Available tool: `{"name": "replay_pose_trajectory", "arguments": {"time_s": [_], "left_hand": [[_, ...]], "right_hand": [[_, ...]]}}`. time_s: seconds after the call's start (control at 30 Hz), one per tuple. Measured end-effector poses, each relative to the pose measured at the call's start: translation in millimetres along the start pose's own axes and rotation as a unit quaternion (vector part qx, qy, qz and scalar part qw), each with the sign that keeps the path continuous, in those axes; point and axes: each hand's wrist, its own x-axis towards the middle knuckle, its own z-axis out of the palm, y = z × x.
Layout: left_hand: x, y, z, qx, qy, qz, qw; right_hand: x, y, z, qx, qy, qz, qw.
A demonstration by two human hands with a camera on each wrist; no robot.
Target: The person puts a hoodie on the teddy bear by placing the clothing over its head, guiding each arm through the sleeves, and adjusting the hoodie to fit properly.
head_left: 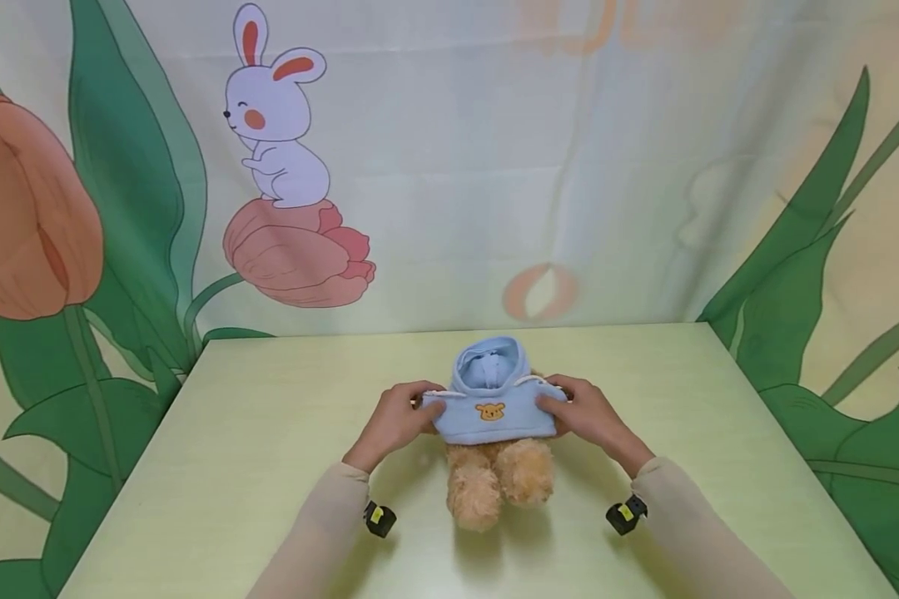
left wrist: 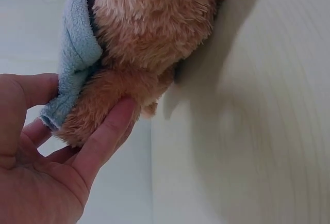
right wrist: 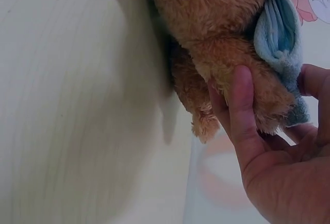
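Observation:
A tan plush toy [head_left: 475, 491] is on the table with its two fluffy legs toward me. Over its upper front lies a small light-blue hoodie [head_left: 460, 422] with a yellow animal-face patch; its hood covers most of the toy's head. My left hand [head_left: 397, 420] grips the hoodie's left sleeve end together with the toy's arm [left wrist: 111, 92], thumb on the cloth and fingers against the fur. On the other side my right hand [head_left: 590, 412] holds the right sleeve end and the toy's other arm [right wrist: 227, 61] the same way. The toy's face is hidden.
A pale yellow-green table [head_left: 270, 416] extends around the toy. Behind it hangs a printed cloth backdrop [head_left: 449, 208] with a rabbit and tulips. Black wrist cameras [head_left: 379, 519] sit beneath both forearms.

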Motion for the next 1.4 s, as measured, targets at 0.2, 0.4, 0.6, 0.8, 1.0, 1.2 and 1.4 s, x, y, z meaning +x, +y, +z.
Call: {"name": "replay_pose_trajectory", "arguments": {"time_s": [0.2,0.4,0.6,0.8,1.0,1.2,1.4], "left_hand": [[-2.5,1.7,-0.2,0.052,0.045,0.022,0.9974],[-15.8,23.8,2.9,0.146,0.045,0.168,0.9739],[-24.1,32.6,17.1,0.306,-0.044,0.236,0.9215],[-24.3,28.4,25.8,0.339,-0.007,0.254,0.906],[-22.5,27.4,26.8,0.324,0.031,0.276,0.9044],[-21.9,27.6,25.1,0.299,0.025,0.278,0.9127],[-21.0,28.5,23.2,0.334,0.007,0.297,0.8945]], "right_hand": [[1.5,5.1,2.6,0.013,-0.001,-0.006,1.0],[1.4,5.0,6.1,-0.012,0.005,-0.025,1.0],[-1.0,-0.1,6.9,-0.087,0.043,-0.051,0.994],[-15.7,-16.5,13.9,-0.248,0.182,-0.245,0.919],[-30.2,-35.9,16.7,-0.373,0.125,-0.397,0.829],[-31.1,-36.8,19.0,-0.426,0.073,-0.397,0.81],[-28.0,-36.6,19.4,-0.457,0.074,-0.424,0.778]]}}
